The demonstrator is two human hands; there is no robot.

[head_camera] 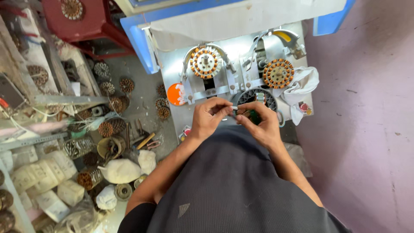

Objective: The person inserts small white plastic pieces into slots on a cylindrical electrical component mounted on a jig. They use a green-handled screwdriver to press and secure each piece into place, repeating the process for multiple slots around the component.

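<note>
Dark grey shirt fabric fills the bottom of the view, and both forearms reach out from it toward the metal machine plate. At the far left, off the plate, the floor is strewn with wound copper coils, cloth bundles and scrap, heaped within arm's reach beside the seat. An orange disc hangs at the plate's left edge. Next comes the left stator, clamped on its fixture near the plate's back edge, with a curved metal guide arching over it, presumably so wire can be fed around it. The left hand is pinched shut on one end of a small white sleeve, held above the plate's front edge. The right hand closes on something small and green; what that is cannot be told. Both hands meet fingertip to fingertip over a dark slotted ring, close to the body for fine work. Behind sits the right stator, and a white rag drapes over the plate's right edge.
</note>
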